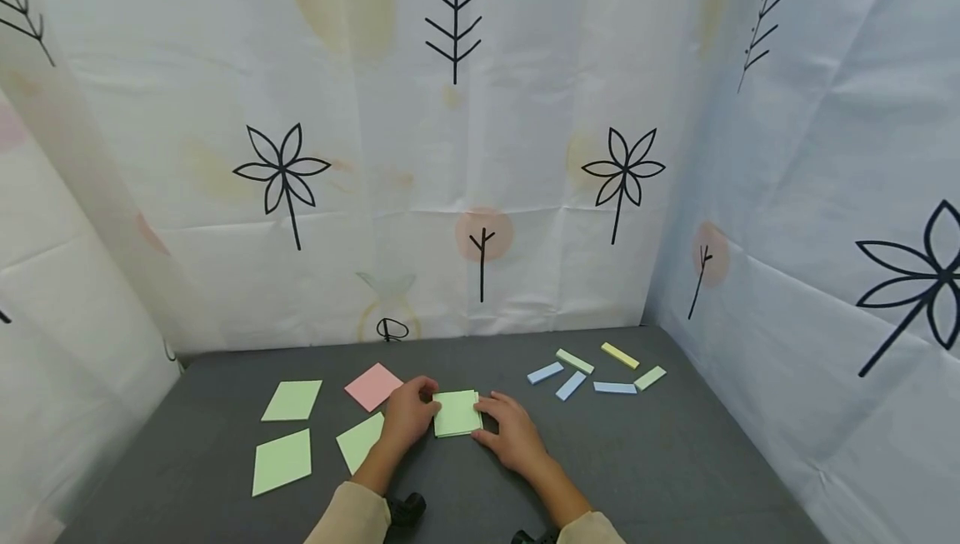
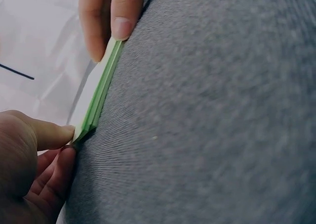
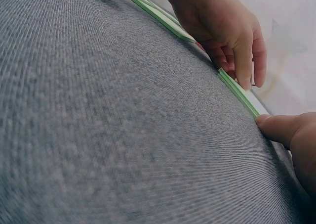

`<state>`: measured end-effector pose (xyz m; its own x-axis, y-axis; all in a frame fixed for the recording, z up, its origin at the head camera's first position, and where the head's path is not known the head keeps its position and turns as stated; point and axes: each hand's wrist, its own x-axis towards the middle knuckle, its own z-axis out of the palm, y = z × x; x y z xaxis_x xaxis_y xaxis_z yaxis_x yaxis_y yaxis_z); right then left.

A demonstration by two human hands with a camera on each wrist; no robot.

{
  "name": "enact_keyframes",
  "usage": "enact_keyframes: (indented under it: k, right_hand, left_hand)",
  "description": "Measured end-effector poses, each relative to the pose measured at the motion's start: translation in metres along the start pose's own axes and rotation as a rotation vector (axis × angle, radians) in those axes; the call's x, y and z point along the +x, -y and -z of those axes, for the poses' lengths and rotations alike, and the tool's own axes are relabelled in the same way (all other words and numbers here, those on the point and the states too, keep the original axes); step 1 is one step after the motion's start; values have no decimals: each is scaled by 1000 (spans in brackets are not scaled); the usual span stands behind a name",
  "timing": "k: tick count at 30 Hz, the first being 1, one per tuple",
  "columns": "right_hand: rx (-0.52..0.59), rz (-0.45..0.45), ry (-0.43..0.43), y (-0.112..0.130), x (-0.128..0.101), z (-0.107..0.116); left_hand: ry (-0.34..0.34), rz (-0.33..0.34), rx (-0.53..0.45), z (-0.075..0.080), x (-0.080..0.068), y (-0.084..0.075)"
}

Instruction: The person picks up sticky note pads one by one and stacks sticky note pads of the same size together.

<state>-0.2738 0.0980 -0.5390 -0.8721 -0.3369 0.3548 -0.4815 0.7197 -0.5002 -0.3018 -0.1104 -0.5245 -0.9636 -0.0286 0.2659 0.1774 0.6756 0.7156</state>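
A small stack of square light-green sticky note pads [image 1: 456,413] lies on the grey table between the two hands. My left hand [image 1: 407,417] pinches its left edge, the thumb on top in the left wrist view. My right hand [image 1: 513,434] grips the opposite edge, with thumb at the near corner and fingers along the far side. From the side, the stack [image 2: 102,93] shows layered green edges, slightly out of line. Behind the left hand lies a pink sticky note pad [image 1: 372,386]. Another green pad [image 1: 360,441] is partly hidden by the left forearm.
Two more green pads, one farther back [image 1: 292,401] and one nearer [image 1: 282,462], lie at the left. At the back right are scattered narrow strips: blue [image 1: 615,388], yellow [image 1: 620,355] and pale green [image 1: 575,361]. A patterned white curtain [image 1: 525,152] surrounds the table [image 1: 660,477].
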Motion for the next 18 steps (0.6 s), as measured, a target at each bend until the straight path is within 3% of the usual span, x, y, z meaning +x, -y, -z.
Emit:
enact_keyframes:
  k: [8, 18]
  right_hand:
    - [14, -21, -15, 0, 0, 0]
    - [16, 24, -29, 1, -1, 0]
  left_hand:
    - [-28, -25, 23, -3, -2, -2]
    - [-49, -34, 18, -6, -4, -1]
